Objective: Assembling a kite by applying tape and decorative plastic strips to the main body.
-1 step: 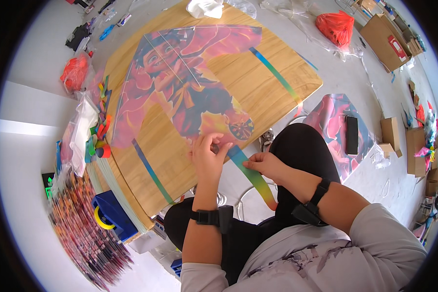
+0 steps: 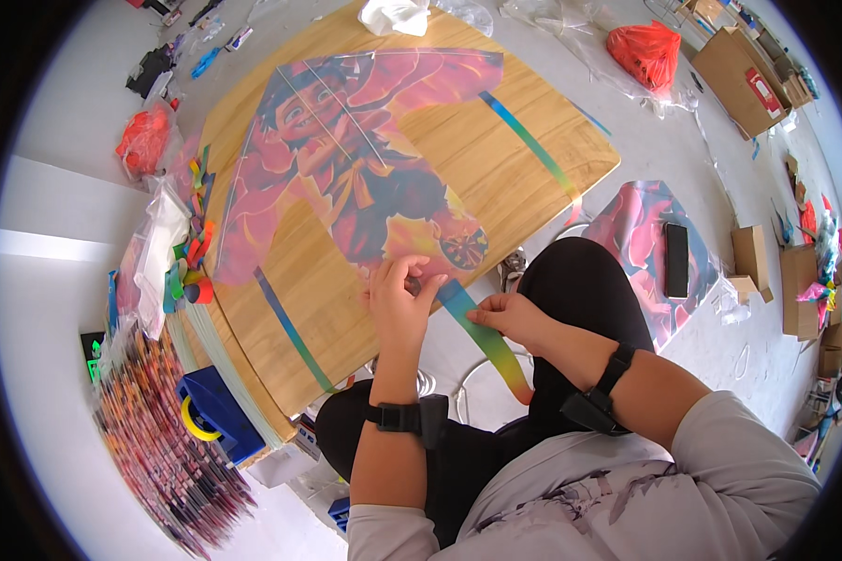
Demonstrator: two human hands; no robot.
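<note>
A pink and purple kite with a printed cartoon figure and thin rods lies spread on the wooden table. At its lower edge my left hand rests with fingers curled and thumb and forefinger close together; a small dark thing shows between them, too hidden to name. From beside that thumb a ribbon, blue shading through green to orange, slants down toward my lap. My right hand pinches this ribbon near its upper part. Two similar blue-green tails, a left tail and a right tail, extend from the kite's sides.
On the left stand a blue tape dispenser with yellow tape, a bundle of pale rods and a stack of printed pieces. A black phone lies on another printed sheet at right. Farther off are a red bag and cardboard boxes.
</note>
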